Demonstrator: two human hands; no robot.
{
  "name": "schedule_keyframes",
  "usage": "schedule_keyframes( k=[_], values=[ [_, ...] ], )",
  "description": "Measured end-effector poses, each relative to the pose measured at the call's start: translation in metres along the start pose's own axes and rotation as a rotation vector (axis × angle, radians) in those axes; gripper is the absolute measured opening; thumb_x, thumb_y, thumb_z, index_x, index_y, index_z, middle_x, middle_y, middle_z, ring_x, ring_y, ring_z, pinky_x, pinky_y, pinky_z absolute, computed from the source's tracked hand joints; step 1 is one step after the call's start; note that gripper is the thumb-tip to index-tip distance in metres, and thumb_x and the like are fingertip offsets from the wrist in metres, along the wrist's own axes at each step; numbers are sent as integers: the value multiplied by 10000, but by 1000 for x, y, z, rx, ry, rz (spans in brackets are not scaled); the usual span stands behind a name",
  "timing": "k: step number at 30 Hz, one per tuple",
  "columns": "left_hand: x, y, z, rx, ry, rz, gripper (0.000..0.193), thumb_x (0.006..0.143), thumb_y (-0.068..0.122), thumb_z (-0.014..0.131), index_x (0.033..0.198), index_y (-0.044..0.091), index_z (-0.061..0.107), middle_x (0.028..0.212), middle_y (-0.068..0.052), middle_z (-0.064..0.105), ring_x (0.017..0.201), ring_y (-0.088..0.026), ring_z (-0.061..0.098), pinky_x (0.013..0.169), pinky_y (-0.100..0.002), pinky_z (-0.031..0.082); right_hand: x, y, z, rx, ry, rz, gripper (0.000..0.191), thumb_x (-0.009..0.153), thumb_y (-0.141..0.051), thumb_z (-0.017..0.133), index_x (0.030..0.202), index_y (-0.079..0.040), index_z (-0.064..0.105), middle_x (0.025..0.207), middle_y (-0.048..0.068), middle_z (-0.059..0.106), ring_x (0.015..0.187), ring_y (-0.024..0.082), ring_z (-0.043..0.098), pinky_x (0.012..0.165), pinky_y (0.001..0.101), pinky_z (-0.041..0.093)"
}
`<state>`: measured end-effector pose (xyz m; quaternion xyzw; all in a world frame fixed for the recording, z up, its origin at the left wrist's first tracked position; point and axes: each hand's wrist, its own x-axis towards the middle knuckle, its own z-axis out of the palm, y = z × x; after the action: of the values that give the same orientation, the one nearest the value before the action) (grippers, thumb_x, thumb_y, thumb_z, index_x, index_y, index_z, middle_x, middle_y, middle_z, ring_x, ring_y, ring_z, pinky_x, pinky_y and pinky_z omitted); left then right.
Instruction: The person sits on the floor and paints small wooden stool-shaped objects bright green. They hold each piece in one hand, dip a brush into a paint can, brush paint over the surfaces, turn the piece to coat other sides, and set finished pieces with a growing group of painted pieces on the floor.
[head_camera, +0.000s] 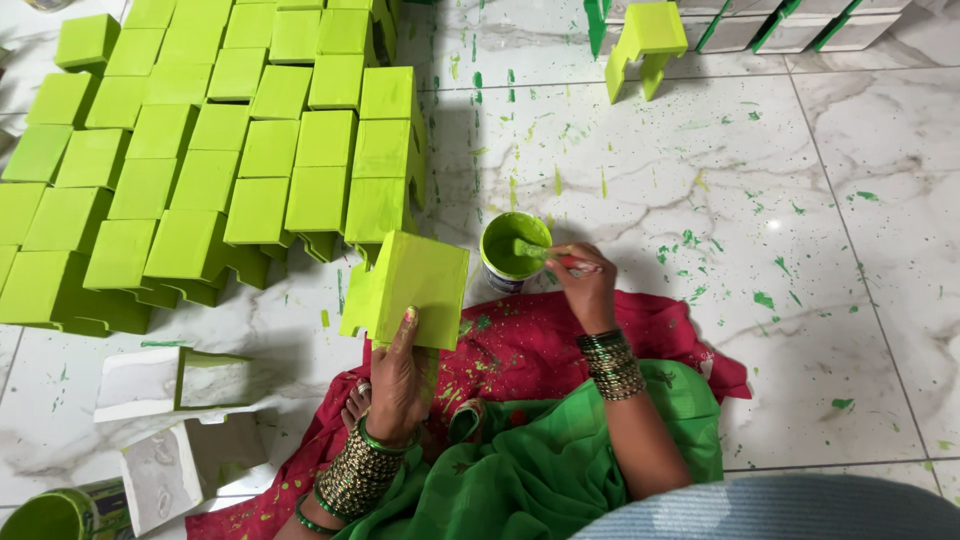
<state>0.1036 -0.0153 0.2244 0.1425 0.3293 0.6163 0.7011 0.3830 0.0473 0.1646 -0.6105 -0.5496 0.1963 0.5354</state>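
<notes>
My left hand (396, 378) holds a lime-green painted block (415, 285) upright by its lower edge, above my lap. My right hand (585, 285) grips a paintbrush (545, 254) whose green-loaded bristles dip into a small can of green paint (512, 248) standing on the floor just right of the block. Both wrists carry stacks of bangles. A red cloth (530, 345) lies under my hands, and green fabric covers my lap.
Several painted green blocks (200, 150) lie in rows at the upper left. Two unpainted white blocks (175, 380) sit at the lower left beside another paint can (60, 515). One green block (647, 35) stands at the top, near white ones. The marble floor (750, 200) is paint-spattered.
</notes>
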Motion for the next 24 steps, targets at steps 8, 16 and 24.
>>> schedule_keyframes(
  k=[8, 16, 24],
  values=[
    [-2, -1, 1, -36, 15, -24, 355, 977, 113, 666, 1306, -3, 598, 1261, -85, 686, 1131, -179, 668, 975, -341, 566, -9, -6, -53, 242, 16, 69, 234, 901, 65, 756, 1133, 35, 744, 1058, 85, 772, 921, 96, 710, 843, 231, 592],
    [-12, 1, 4, -58, -58, -24, 361, 978, 107, 664, 1319, 16, 592, 1265, -74, 677, 1127, -177, 670, 961, -338, 573, -22, -2, -76, 310, 28, 104, 261, 903, 48, 757, 1162, 45, 725, 1082, 98, 766, 962, 103, 706, 874, 231, 583],
    [-23, 6, -1, -62, -104, -22, 361, 974, 109, 663, 1314, 8, 594, 1254, -83, 684, 1109, -184, 682, 945, -341, 586, -39, -13, -93, 220, -58, -13, 253, 886, 80, 732, 1134, 34, 722, 1188, 113, 748, 1055, 133, 696, 936, 254, 589]
  ],
)
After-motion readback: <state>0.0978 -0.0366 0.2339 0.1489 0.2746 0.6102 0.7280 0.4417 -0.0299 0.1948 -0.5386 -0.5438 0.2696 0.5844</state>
